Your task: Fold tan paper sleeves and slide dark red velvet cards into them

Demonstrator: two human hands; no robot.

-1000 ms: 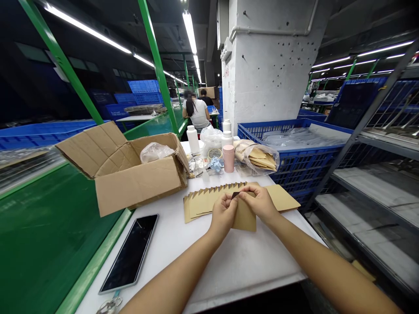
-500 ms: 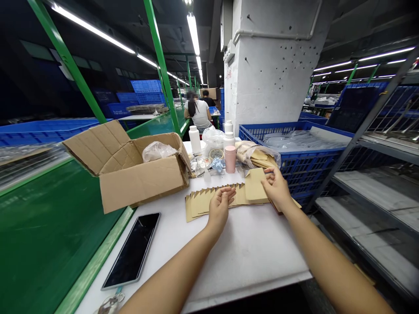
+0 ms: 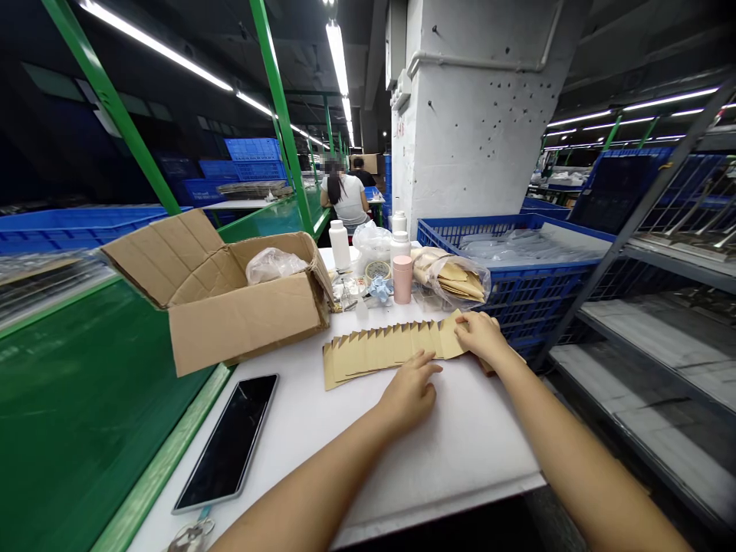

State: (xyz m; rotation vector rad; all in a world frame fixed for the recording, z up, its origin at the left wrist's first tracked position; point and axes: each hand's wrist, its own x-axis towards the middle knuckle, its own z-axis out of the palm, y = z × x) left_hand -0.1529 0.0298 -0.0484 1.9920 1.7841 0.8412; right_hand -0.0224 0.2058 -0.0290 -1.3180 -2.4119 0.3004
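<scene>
Now left hand [image 3: 409,395] spread flat beside fanned kraft envelopes [image 3: 379,349]; right hand [image 3: 481,337] open, fingertips on row's end.

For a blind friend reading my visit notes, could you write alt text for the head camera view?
Two bare hands work at a white table: the right hand touches the end of a fanned row of pointed kraft paper pieces, and the left hand rests at its near edge. An open cardboard box and a phone sit to the left.

Factory workshop: green workbenches [image 3: 86,399], blue crates [image 3: 534,287], steel shelving [image 3: 661,360].
</scene>
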